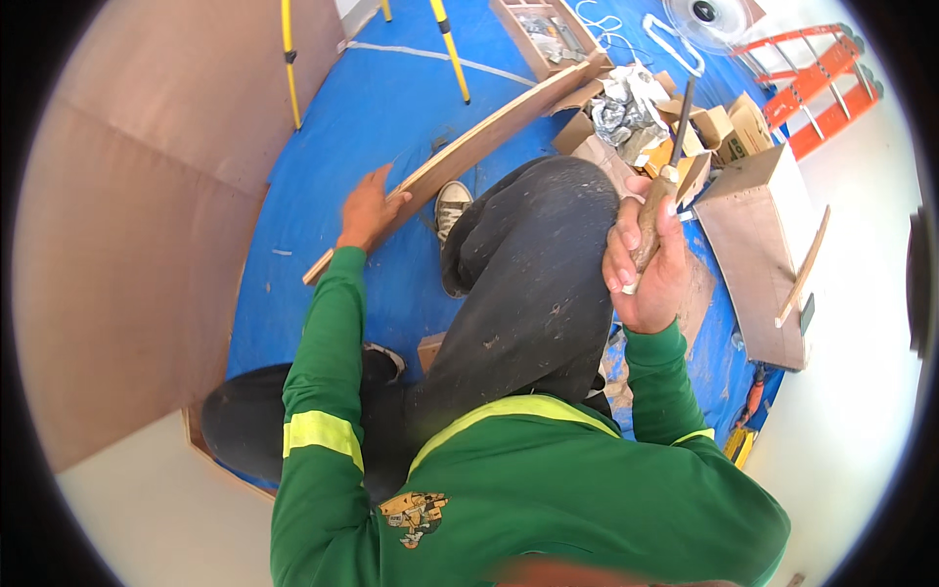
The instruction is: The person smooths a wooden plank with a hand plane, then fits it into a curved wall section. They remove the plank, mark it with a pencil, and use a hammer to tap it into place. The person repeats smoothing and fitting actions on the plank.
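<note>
A long wooden board (489, 127) stands on edge, running from near my left hand up toward the boxes. My left hand (368, 209), slightly blurred, straddles the board's near end, thumb on one face and fingers over the other side. Raised above my bent knee, my right hand (649, 256) is closed around the wooden handle of a chisel (653, 220). Its long, narrow dark blade points up and away from me, and the handle's butt shows below my fingers. My shoe (452, 207) is beside the board.
Blue sheeting (323, 176) covers the floor. A wooden tray of small parts (548, 34), cardboard boxes (729, 132), a plywood box (748, 245) and an orange ladder (822, 88) are at right. Yellow tripod legs (450, 49) stand far off. A plywood panel (147, 225) rises at left.
</note>
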`<state>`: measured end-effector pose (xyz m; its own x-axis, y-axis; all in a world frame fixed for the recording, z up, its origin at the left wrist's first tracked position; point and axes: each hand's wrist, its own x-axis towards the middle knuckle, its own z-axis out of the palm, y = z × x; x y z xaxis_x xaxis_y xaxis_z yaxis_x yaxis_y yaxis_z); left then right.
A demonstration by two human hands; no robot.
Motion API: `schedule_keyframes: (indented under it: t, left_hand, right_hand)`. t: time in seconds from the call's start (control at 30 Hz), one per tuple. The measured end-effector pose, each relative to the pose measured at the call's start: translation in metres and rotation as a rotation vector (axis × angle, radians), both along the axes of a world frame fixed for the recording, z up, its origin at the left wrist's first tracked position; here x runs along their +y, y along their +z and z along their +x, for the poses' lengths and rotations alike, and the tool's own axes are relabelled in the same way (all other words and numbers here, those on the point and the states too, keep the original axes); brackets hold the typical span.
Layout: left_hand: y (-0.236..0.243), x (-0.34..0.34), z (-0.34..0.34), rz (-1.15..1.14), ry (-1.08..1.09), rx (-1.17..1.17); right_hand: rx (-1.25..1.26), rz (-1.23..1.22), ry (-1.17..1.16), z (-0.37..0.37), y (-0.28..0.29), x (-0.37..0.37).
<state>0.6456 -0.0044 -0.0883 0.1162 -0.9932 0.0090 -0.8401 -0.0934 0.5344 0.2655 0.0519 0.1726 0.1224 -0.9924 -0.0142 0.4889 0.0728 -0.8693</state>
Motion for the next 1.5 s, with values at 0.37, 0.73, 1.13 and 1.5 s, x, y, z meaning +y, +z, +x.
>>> schedule_keyframes:
  t: [0.37, 0.73, 1.13, 1.5]
  left_hand:
    - [-0.039, -0.136, -0.080, 0.184, -0.054, -0.022]
    - [0.074, -0.033, 0.026, 0.095, 0.041, 0.251]
    - [0.290, 0.033, 0.062, -0.543, 0.054, 0.996]
    - [0.478, 0.040, 0.005, -0.463, -0.219, 1.308]
  right_hand:
    - [-0.053, 0.017, 0.021, 0.009, -0.002, -0.011]
    - [-0.269, 0.016, 0.113, 0.005, -0.013, -0.018]
    - [-0.118, -0.200, -0.075, -0.010, -0.003, 0.012]
    - [0.467, -0.020, -0.789, -0.162, -0.071, 0.114]
